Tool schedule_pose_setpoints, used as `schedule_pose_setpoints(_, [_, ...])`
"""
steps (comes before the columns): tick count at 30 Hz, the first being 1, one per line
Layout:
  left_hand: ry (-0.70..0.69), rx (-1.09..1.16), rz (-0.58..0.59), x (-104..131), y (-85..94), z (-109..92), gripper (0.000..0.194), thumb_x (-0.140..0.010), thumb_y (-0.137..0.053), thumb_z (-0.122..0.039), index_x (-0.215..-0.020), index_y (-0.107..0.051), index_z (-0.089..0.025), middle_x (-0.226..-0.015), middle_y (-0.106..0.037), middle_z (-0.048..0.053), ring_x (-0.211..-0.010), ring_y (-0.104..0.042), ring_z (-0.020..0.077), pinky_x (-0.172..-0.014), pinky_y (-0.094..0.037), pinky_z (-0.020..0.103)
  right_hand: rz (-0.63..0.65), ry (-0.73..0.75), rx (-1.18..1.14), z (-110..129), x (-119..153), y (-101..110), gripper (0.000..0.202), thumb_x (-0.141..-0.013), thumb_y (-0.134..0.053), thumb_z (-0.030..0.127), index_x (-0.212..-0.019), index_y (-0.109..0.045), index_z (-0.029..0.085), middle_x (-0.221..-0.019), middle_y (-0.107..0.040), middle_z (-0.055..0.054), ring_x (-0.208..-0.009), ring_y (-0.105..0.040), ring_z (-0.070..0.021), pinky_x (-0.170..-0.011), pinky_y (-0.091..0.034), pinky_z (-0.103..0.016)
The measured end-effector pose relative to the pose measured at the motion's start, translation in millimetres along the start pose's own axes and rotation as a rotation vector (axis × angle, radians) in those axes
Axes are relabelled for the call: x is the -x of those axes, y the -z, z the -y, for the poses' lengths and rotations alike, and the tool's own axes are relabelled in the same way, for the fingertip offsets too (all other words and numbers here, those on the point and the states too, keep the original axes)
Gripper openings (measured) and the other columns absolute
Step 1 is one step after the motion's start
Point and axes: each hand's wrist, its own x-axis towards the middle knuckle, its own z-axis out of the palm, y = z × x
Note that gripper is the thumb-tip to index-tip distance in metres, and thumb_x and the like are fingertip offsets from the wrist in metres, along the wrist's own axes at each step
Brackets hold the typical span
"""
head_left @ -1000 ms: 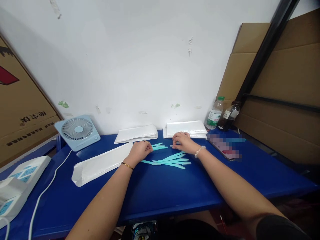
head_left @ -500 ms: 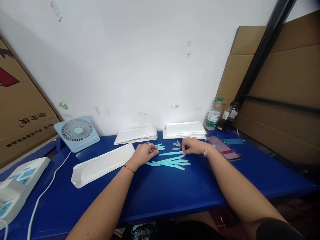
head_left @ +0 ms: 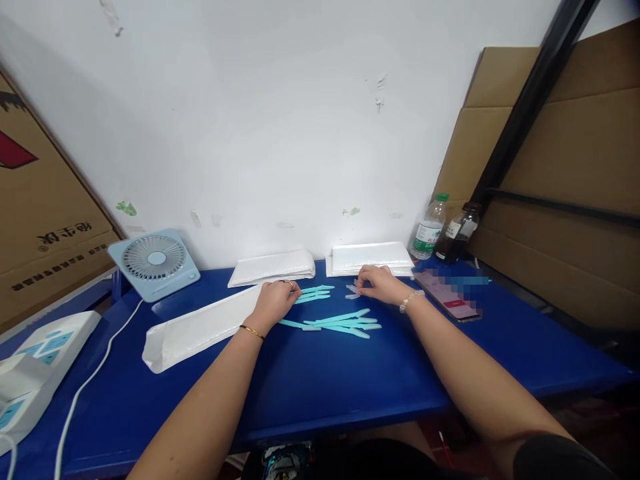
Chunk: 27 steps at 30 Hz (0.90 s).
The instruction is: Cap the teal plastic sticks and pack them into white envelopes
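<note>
My left hand (head_left: 275, 300) is closed on the handle end of a turquoise eyebrow razor (head_left: 320, 289), beside more turquoise razors (head_left: 317, 295) lying in a small group. My right hand (head_left: 380, 283) is pinched at a few small clear blade caps (head_left: 353, 295), with one seemingly between the fingertips, which partly hide it. Nearer to me, several turquoise razors with pale capped tips (head_left: 345, 323) lie fanned on the blue table (head_left: 350, 380). A long white padded envelope (head_left: 200, 327) lies under and left of my left wrist.
Folded white envelopes (head_left: 273, 265) and a second white stack (head_left: 370, 257) lie along the wall. At right are a phone (head_left: 445, 300), a water bottle (head_left: 429, 230) and a dark-drink bottle (head_left: 454, 237). A blue fan (head_left: 155, 263) and a power strip (head_left: 45, 367) stand left.
My hands have moved apart from the single razor between them. The left has carried it left to the upper razor group; the right has moved up to the clear caps.
</note>
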Motion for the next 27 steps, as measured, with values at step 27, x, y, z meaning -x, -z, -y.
schedule_pose_setpoints(27, [-0.003,0.022,0.002,2.8,3.6,3.6,0.028,-0.082,-0.052,-0.041,-0.098,-0.067,-0.024,-0.097,-0.068,0.004,-0.096,-0.056,0.0225,-0.086,-0.038,0.034,0.127,0.032,-0.090,4.6,9.8,18.2,0.017,-0.073,-0.066,0.038,-0.075,-0.067,0.020,-0.087,-0.062,-0.002,-0.081,-0.057,-0.0184,-0.078,-0.036,-0.033])
